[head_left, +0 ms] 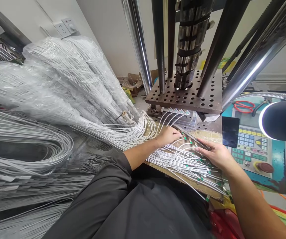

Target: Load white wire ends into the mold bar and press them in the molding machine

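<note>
My left hand (168, 136) is closed, its thumb and forefinger pinched at the end of a white cable next to a green tip. It rests over the far left part of a narrow metal bar (189, 135), along which several green-tipped cable ends (190, 142) lie in a row. My right hand (219, 155) grips the bar's near right end between thumb and fingers. Below both hands spreads a layer of white cables (180, 162) with small green ends. Beyond the bar, several white cables (169, 116) run to a row of connectors (182, 111) under the press plate.
The perforated press plate (190, 99) and its steel columns (139, 43) stand ahead. Plastic-wrapped cable bundles (65, 73) fill the left. On the right are a keypad panel (251, 149), a black screen (230, 131), red-handled scissors (244, 106), pliers (261, 105) and a lit lamp (282, 119).
</note>
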